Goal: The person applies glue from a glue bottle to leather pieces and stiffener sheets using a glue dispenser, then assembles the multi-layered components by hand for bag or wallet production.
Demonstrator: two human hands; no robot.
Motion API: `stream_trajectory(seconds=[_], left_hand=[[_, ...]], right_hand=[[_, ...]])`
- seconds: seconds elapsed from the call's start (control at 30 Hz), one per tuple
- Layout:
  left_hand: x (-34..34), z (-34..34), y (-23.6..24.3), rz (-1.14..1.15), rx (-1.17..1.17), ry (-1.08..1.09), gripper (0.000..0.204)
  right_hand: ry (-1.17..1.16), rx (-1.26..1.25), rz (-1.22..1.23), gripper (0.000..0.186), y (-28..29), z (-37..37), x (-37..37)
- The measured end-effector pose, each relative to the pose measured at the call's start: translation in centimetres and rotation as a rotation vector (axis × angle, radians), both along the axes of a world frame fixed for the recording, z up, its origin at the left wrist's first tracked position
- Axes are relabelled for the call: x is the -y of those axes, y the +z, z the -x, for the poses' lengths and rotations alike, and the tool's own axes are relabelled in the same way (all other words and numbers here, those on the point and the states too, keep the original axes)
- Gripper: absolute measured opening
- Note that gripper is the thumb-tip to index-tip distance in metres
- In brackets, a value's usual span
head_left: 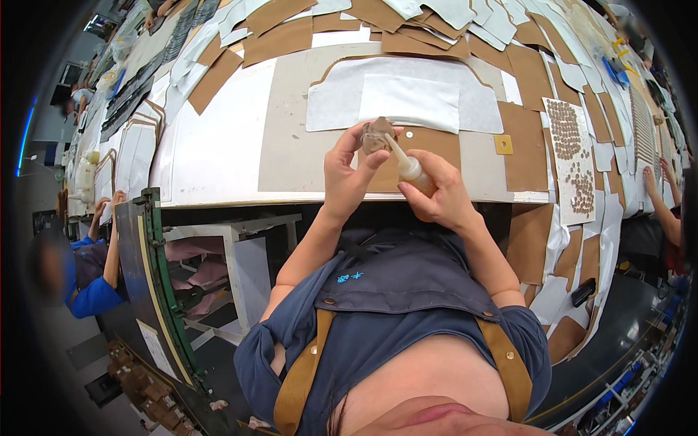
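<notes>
My left hand [351,163] has its fingers closed on a small greyish-brown piece [377,131], crumpled or bunched, its detail hard to make out. My right hand [440,189] grips a translucent squeeze bottle [413,171] with amber contents, its pale nozzle angled up and left to that piece; whether the tip touches it, I cannot tell. Beneath my hands lies a brown sheet [432,151] with a small white disc [409,134] on it. Behind is a white shaped panel [331,105] bearing a white rectangle [411,94]. A small yellow square with a hole [503,138] sits to the right.
Brown and white cut pieces [276,40] cover the table's back and right, beside a card of many small brown discs [563,131]. A green-edged metal board [149,261] stands at the front left. A blue-sleeved co-worker [98,294] is leftward, another's arm [665,214] at far right.
</notes>
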State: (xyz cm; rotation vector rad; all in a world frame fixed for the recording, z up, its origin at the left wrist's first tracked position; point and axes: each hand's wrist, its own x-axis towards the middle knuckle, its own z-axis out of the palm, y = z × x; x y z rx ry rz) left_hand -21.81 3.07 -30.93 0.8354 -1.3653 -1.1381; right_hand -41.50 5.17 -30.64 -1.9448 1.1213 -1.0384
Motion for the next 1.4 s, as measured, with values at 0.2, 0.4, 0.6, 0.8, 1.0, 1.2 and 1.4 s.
stream_trajectory(seconds=[0.2,0.4,0.6,0.8,1.0,1.2,1.4], left_hand=[[-0.2,0.7,0.9,-0.025,-0.107,-0.037,0.057],[-0.4,0.8,1.5,0.0,-0.036,-0.131,0.052],[-0.5,0.7,1.3,-0.048,-0.204,-0.172,0.047],[-0.4,0.8,1.7,-0.045,-0.229,-0.179,0.04],[-0.2,0.5,0.8,-0.07,-0.201,-0.14,0.039],[0.1,0.1,0.9,-0.089,-0.186,-0.163,0.03],[0.6,0.1,0.7,-0.087,-0.147,-0.159,0.022]], right_hand=[[0.039,0.083,-0.164,0.043,0.1,-0.4,-0.5],[0.025,0.097,-0.142,0.042,-0.1,-0.6,-0.6],[0.033,0.093,-0.139,0.043,0.1,-0.6,-0.9],[0.025,0.09,-0.132,0.043,0.1,-0.5,-0.9],[0.031,0.083,-0.118,0.042,0.4,-0.8,-1.0],[0.029,0.058,-0.093,0.043,0.4,-1.0,-1.0],[0.008,0.01,-0.094,0.045,0.7,-0.8,-0.9]])
